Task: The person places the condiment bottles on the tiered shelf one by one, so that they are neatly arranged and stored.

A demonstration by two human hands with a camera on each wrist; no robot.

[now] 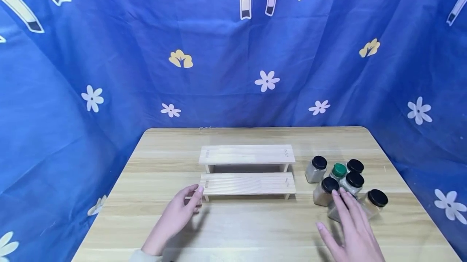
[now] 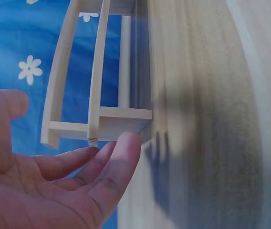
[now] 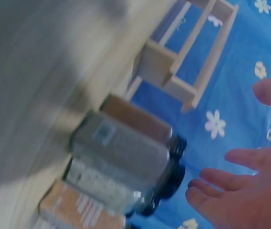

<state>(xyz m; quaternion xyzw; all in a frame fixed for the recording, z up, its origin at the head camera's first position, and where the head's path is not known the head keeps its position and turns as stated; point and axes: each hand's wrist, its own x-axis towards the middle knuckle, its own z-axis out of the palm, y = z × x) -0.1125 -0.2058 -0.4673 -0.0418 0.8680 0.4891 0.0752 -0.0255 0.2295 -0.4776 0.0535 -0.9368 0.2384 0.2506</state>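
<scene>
A two-step wooden shelf (image 1: 248, 183) stands on the table. My left hand (image 1: 178, 211) is at the left end of its lower step, fingers relaxed. In the left wrist view the fingertips lie close against that end of the shelf (image 2: 93, 95); whether they touch it I cannot tell. My right hand (image 1: 352, 229) is spread over a cluster of spice jars at the right, holding nothing. Among them are a black-lidded jar (image 1: 322, 195) and a green-lidded jar (image 1: 338, 170). One jar is mostly hidden beneath the right fingers. The right wrist view shows those fingers apart from a grey-filled jar (image 3: 121, 148).
Another black-lidded jar (image 1: 315, 170) stands at the left of the cluster, nearest the shelf. A jar (image 1: 373, 203) sits on its right side. The light wooden table (image 1: 248, 233) has rounded back corners. Behind it hangs a blue patterned cloth (image 1: 219, 91), which also covers both sides.
</scene>
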